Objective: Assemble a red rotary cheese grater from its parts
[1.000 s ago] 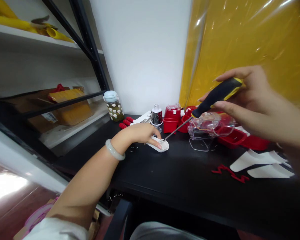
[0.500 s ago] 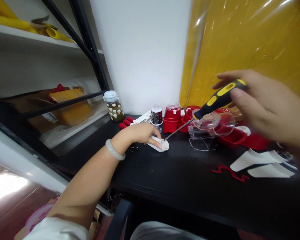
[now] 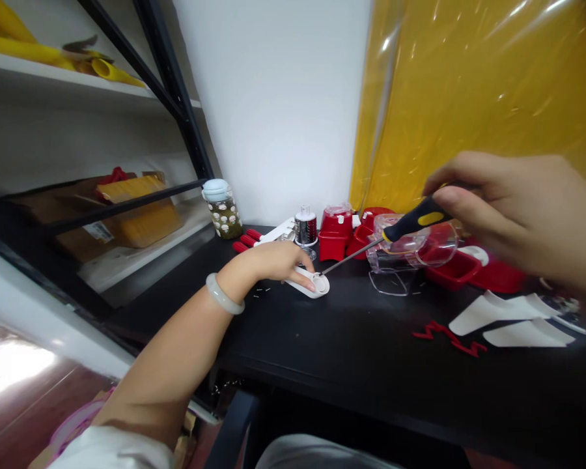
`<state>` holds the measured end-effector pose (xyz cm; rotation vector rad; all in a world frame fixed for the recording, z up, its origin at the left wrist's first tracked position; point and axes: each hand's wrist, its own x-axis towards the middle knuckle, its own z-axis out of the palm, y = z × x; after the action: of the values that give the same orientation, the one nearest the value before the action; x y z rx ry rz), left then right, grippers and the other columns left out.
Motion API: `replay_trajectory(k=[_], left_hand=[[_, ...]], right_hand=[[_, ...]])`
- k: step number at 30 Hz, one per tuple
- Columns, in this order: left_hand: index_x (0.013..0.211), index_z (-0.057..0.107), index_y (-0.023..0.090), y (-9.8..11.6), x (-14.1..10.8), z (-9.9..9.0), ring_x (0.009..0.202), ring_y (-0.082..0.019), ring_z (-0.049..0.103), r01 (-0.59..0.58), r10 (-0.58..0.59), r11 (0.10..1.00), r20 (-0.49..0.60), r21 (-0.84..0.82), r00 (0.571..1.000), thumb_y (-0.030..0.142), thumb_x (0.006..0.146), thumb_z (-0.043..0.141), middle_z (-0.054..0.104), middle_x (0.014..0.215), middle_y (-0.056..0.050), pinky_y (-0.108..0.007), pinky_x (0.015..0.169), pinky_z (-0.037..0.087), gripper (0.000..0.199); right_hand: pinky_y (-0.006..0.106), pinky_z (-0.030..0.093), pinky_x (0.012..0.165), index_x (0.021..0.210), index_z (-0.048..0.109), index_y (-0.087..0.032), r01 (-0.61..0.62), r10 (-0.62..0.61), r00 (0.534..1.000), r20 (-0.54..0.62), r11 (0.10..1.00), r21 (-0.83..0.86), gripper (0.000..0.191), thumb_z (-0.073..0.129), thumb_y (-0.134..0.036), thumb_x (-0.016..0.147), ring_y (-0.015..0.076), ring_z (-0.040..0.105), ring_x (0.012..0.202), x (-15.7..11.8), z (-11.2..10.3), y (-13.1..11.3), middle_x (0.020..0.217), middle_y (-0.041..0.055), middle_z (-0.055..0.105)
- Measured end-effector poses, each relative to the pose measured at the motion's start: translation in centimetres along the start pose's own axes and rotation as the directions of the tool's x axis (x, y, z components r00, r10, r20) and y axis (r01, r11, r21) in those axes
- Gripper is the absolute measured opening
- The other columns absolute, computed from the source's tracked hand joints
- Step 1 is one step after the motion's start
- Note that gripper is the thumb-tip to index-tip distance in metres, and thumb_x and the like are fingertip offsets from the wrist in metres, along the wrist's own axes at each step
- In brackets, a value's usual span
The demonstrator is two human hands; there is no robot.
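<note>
My left hand (image 3: 291, 264) is closed on a white oval plastic part (image 3: 306, 292) on the black tabletop, thumb and fingers gripping its near end. A screwdriver (image 3: 413, 220) with a black and yellow handle is in my right hand (image 3: 502, 202), fingers wrapped round the handle. Its long metal shaft slants down to the left, and the tip reaches the round recess of the white part. Whether a screw sits under the tip is too small to tell. Several tiny screws (image 3: 261, 293) lie on the table beside my left wrist.
Behind my hands stand a metal grater drum (image 3: 305, 227), red plastic housings (image 3: 336, 234) and a clear plastic piece (image 3: 395, 251). White curved panels (image 3: 501, 311) and a red zigzag strip (image 3: 452, 337) lie at right. A lidded bottle (image 3: 223, 208) stands near the shelf (image 3: 141, 244).
My right hand has turned and lowered with the screwdriver, so its shaft lies flatter. The tip stays at the white part, and my left hand has barely moved.
</note>
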<state>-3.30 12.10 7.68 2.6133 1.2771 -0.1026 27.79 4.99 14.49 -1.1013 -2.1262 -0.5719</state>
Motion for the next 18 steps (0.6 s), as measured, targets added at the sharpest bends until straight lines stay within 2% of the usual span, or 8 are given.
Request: replay_trajectory(k=[3, 5, 7, 9, 12, 14, 16, 18], left_hand=[[0.105, 0.075, 0.024, 0.0, 0.0, 0.0, 0.074, -0.015, 0.063, 0.005, -0.005, 1.0, 0.004, 0.001, 1.0, 0.06, 0.075, 0.071, 0.075, 0.092, -0.002, -0.023, 0.067, 0.038, 0.048], [0.106, 0.075, 0.024, 0.0, 0.0, 0.0, 0.074, -0.015, 0.063, 0.007, -0.007, 1.0, 0.004, 0.001, 1.0, 0.061, 0.075, 0.07, 0.075, 0.092, -0.003, -0.023, 0.067, 0.038, 0.048], [0.106, 0.075, 0.024, 0.0, 0.0, 0.0, 0.074, -0.015, 0.063, 0.005, -0.005, 1.0, 0.004, 0.0, 1.0, 0.061, 0.075, 0.07, 0.075, 0.092, -0.003, -0.022, 0.067, 0.038, 0.048], [0.105, 0.075, 0.024, 0.0, 0.0, 0.0, 0.074, -0.015, 0.063, -0.001, 0.001, 1.0, 0.004, -0.003, 1.0, 0.06, 0.075, 0.071, 0.075, 0.091, -0.003, -0.022, 0.067, 0.038, 0.048], [0.105, 0.076, 0.024, -0.1, 0.0, 0.0, 0.073, -0.015, 0.062, -0.017, 0.017, 1.0, 0.0, 0.0, 1.0, 0.059, 0.076, 0.07, 0.075, 0.09, -0.002, -0.022, 0.067, 0.038, 0.046], [0.104, 0.076, 0.024, -0.2, 0.0, 0.0, 0.072, -0.015, 0.062, -0.012, 0.012, 1.0, 0.001, -0.002, 1.0, 0.06, 0.075, 0.07, 0.075, 0.09, -0.002, -0.022, 0.065, 0.038, 0.046], [0.103, 0.076, 0.025, -0.2, 0.0, 0.0, 0.072, -0.015, 0.063, -0.001, 0.001, 1.0, 0.002, -0.016, 1.0, 0.061, 0.075, 0.071, 0.075, 0.091, -0.002, -0.022, 0.065, 0.039, 0.046], [0.103, 0.076, 0.025, -0.3, 0.0, 0.1, 0.074, -0.015, 0.064, -0.004, 0.004, 1.0, 0.0, -0.026, 1.0, 0.06, 0.075, 0.071, 0.076, 0.093, -0.001, -0.021, 0.066, 0.039, 0.045]], right_hand=[[0.031, 0.048, 0.059, 0.116, 0.053, -0.027, 0.038, -0.045, 0.998, 0.05, 0.99, 0.133, 0.045, 0.034, -0.062, 0.094, 0.0194, 0.064, 0.075, -0.4, -0.3, 1.0, 0.094, 0.0033, 0.065], [0.032, 0.051, 0.066, 0.121, 0.048, -0.029, 0.083, -0.1, 0.993, 0.067, 0.973, 0.214, 0.04, 0.042, -0.057, 0.093, 0.021, 0.065, 0.088, -0.6, -0.5, 1.7, 0.106, 0.0034, 0.062], [0.031, 0.051, 0.064, 0.118, 0.051, -0.031, 0.081, -0.11, 0.988, 0.111, 0.968, 0.238, 0.037, 0.045, -0.057, 0.092, 0.0201, 0.065, 0.083, -0.5, -0.6, 1.9, 0.1, 0.0017, 0.064], [0.03, 0.047, 0.056, 0.109, 0.056, -0.03, 0.048, -0.075, 0.989, 0.126, 0.978, 0.202, 0.038, 0.042, -0.062, 0.092, 0.0184, 0.063, 0.069, -0.3, -0.6, 1.4, 0.087, 0.0005, 0.066], [0.029, 0.037, 0.049, 0.088, 0.059, -0.026, -0.032, 0.028, 0.998, 0.055, 0.997, 0.069, 0.049, 0.035, -0.068, 0.091, 0.0163, 0.054, 0.05, 0.1, -0.3, 0.2, 0.062, -0.0005, 0.061], [0.03, 0.033, 0.047, 0.083, 0.058, -0.025, -0.092, 0.093, 0.995, 0.038, 0.996, -0.006, 0.051, 0.03, -0.068, 0.092, 0.016, 0.049, 0.045, 0.2, 0.0, -0.3, 0.053, -0.0014, 0.053], [0.031, 0.037, 0.049, 0.094, 0.057, -0.026, -0.103, 0.102, 0.993, 0.056, 0.994, 0.023, 0.047, 0.029, -0.064, 0.093, 0.0169, 0.053, 0.051, 0.1, 0.1, 0.0, 0.061, -0.0005, 0.057], [0.034, 0.047, 0.058, 0.111, 0.051, -0.026, -0.051, 0.041, 0.996, 0.077, 0.99, 0.135, 0.04, 0.036, -0.059, 0.092, 0.0196, 0.062, 0.07, -0.2, 0.0, 0.7, 0.087, 0.0028, 0.063]])
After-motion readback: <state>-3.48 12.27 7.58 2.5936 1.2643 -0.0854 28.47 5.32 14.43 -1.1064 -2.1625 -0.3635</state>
